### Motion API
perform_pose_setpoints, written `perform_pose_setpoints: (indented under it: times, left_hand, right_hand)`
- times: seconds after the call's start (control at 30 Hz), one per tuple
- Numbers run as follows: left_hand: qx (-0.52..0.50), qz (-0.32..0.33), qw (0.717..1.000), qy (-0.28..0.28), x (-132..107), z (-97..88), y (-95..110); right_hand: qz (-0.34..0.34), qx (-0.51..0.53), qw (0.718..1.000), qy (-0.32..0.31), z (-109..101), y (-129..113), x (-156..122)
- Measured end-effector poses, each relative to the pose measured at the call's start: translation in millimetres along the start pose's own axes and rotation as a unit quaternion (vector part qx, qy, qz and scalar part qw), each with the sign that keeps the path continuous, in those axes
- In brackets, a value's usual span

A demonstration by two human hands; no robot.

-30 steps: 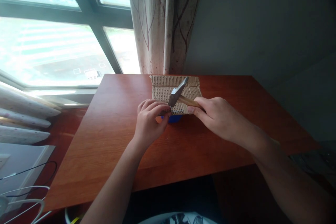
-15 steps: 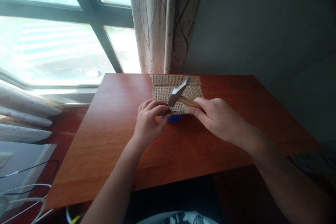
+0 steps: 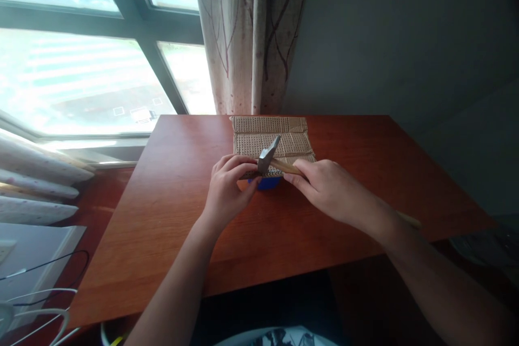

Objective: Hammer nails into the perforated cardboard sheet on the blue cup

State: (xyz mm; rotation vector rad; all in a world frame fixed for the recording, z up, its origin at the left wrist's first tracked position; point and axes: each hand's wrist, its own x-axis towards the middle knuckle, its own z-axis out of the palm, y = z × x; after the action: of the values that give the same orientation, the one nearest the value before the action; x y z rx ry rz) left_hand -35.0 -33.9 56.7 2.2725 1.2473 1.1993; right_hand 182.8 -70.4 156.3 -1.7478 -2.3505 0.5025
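Observation:
My right hand (image 3: 330, 189) is wrapped round the wooden handle of a hammer (image 3: 267, 155), and a pale wooden end shows past my wrist. The metal head is tilted over the near edge of a folded tan cardboard sheet (image 3: 263, 143) with rows of small holes. At that edge, left of the hammer head, my left hand (image 3: 229, 186) is closed in a pinch, with fingers above and thumb below. What lies exactly between the fingertips is partly hidden. A blue object (image 3: 265, 183) shows under the sheet, mostly covered by it.
The sheet lies towards the far edge of a reddish-brown wooden table (image 3: 170, 216). Behind it hang patterned curtains (image 3: 231, 38) beside a large window (image 3: 73, 81). Cables (image 3: 44, 294) run at the lower left. A dark wall (image 3: 385, 38) stands at the right.
The hammer head has dropped and moved slightly left, down to the near edge of the sheet. My right hand came down and left with it. My left hand keeps its pinch.

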Motion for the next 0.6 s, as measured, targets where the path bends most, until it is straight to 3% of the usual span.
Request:
perform_pose_setpoints:
  times: [0.6]
  left_hand:
    - [-0.019,0.001,1.000,0.002,1.1,-0.1,0.6]
  right_hand:
    - [-0.002,0.004,1.000,0.008,3.7,3.4,-4.2]
